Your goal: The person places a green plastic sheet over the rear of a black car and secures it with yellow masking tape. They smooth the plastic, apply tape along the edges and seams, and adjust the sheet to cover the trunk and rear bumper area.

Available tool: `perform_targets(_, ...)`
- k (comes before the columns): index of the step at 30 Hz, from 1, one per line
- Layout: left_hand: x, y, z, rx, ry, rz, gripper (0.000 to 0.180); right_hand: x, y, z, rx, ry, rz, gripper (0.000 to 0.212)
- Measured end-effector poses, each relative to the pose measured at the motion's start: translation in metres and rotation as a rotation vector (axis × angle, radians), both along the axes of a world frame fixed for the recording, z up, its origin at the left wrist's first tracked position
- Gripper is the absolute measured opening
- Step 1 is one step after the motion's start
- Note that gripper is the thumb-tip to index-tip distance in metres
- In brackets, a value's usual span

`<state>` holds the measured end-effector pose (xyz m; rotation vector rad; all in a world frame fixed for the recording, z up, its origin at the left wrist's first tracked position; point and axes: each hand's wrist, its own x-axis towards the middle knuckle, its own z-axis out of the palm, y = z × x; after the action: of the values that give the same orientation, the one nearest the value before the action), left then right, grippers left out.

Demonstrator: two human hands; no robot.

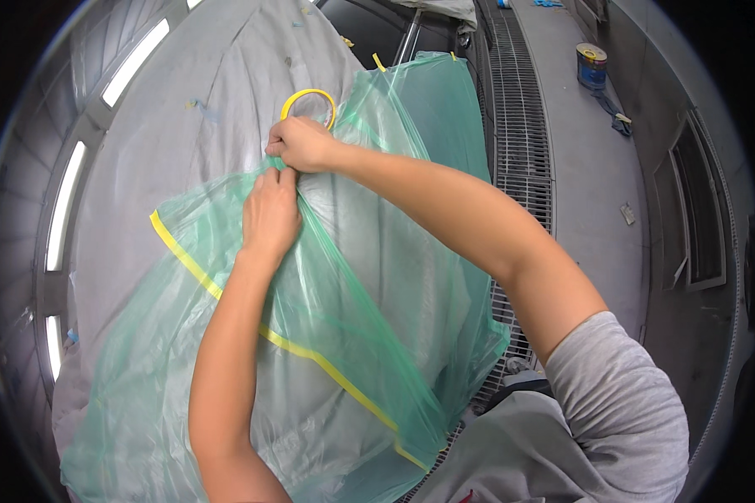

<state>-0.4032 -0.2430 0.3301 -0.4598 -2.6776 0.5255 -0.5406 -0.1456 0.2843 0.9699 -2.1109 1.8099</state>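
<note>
A thin green plastic masking film (361, 277) with a yellow tape edge (184, 256) lies draped over a grey covered surface (168, 134). My left hand (268, 214) pinches the bunched film near its upper fold. My right hand (302, 144) is closed just above it, gripping the film. A yellow tape roll (309, 96) sticks out behind its fingers; whether the hand holds the roll I cannot tell. The two hands almost touch.
A metal floor grating (520, 126) runs along the right of the covered surface. A paint can (591, 65) stands on the grey floor at the upper right, with a blue strip beside it. Long light panels (63, 210) line the left wall.
</note>
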Motion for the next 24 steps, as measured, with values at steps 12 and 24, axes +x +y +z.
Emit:
perform_targets(12,-0.023,0.002,0.026,0.065,-0.089,0.005,0.029,0.022,0.033,-0.025,-0.259,-0.2,-0.119,0.021)
perform_targets(24,-0.038,0.01,0.067,0.152,-0.147,0.022,0.017,0.052,0.018,-0.02,-0.061,-0.194,0.067,0.024)
